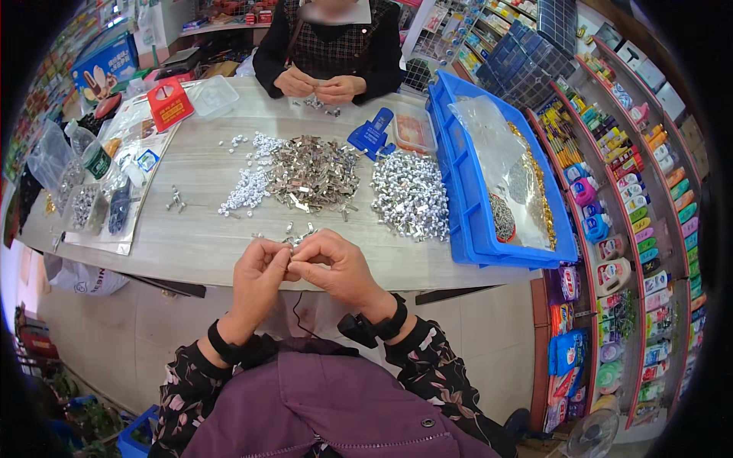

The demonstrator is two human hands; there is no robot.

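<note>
A tiny metal piece, axis too small to tell, is pinched between fingertips of left hand and right hand; clips lie beyond the fingers on the surface.

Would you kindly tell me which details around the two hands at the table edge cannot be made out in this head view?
- The piece pinched between the left hand and right hand: hidden by the fingertips, too small to identify.
- Single pieces in the metal pile: too small to tell apart.
- Contents of the clear bag in the blue tray: blurred by the plastic.
</note>
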